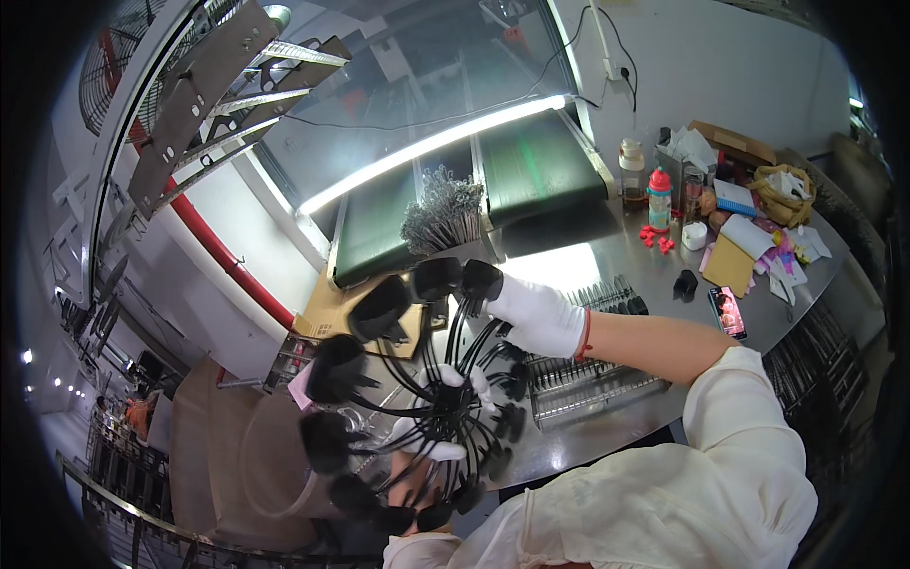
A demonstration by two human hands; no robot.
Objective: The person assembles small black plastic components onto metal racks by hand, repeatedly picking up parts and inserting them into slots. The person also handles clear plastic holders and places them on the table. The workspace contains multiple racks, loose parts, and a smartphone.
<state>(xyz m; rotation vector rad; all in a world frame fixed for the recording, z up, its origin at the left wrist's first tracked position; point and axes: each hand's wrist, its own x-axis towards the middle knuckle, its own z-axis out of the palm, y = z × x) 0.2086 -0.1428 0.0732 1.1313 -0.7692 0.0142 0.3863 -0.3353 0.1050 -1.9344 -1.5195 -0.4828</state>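
A round black fixture (450, 402) with many thin curved arms fanning out from a hub is in front of me. Dark, rounded black pieces (336, 369) sit on the ends of its arms. My left hand (444, 451), in a white glove, is wrapped round the hub area, partly hidden behind the arms. At the upper right of the ring, my white-gloved right hand (536, 318) has its fingers closed at one black piece (482, 280). The fingertips are partly covered by that piece.
A metal table (559, 450) holds a tray with rows of thin dark parts (592, 379). Behind stand a bunch of grey-tipped wires (444, 211), green conveyor belts (536, 166) and a lit tube lamp (436, 147). Bottles (659, 201), papers and a phone (728, 313) lie at right.
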